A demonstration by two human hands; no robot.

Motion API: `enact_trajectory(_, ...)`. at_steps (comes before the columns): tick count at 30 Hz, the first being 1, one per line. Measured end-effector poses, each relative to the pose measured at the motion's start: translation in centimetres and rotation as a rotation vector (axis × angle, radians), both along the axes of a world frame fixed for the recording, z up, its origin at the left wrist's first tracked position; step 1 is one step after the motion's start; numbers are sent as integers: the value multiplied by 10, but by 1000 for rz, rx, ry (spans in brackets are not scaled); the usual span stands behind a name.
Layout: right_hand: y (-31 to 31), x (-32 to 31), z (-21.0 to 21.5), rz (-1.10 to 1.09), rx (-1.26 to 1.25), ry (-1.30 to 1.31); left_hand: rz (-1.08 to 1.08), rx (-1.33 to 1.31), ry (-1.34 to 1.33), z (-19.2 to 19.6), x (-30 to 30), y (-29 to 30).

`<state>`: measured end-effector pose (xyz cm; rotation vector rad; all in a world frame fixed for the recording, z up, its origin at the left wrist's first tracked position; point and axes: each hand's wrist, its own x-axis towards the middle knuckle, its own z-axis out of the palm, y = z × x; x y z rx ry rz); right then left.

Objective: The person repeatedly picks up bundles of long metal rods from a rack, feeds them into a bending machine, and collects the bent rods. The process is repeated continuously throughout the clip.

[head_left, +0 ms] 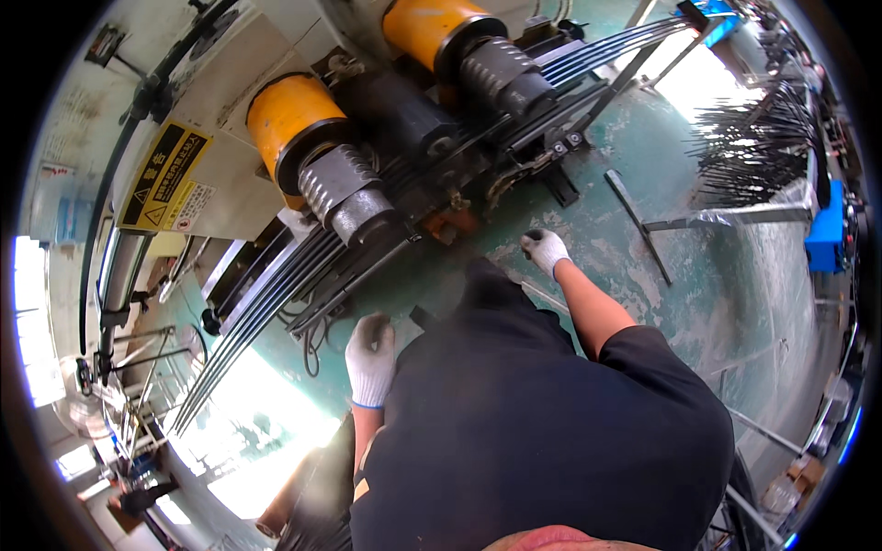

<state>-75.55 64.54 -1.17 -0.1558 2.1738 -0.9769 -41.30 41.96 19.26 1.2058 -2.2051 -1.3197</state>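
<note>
My left hand [371, 360], in a white knit glove with a greyed finger end and a blue cuff edge, hangs at my left side. Its fingers are curled in, and nothing shows in them. Farther forward on the right is my right hand [545, 251], also gloved in white and closed in a loose fist with no object visible. Neither hand touches the machine ahead. Long thin metal bars [266, 303] run side by side through that machine. The nearest part to my hands is a ribbed steel cylinder [344, 188] on an orange roller housing [289, 119].
A second orange housing [441, 32] stands farther right. A yellow-and-black warning plate [165, 174] is on the machine's body. Many dark rods [758, 147] are piled at the right behind a metal frame [726, 218]. A loose bar [638, 227] stands over the green floor [606, 248].
</note>
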Motion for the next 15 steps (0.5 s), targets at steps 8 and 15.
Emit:
enact_trajectory(8, 70, 79, -30, 451, 389, 94, 23, 6, -2, -34, 63, 21)
enact_trajectory(15, 100, 99, -52, 418, 474, 38, 32, 118, 31, -39, 73, 29)
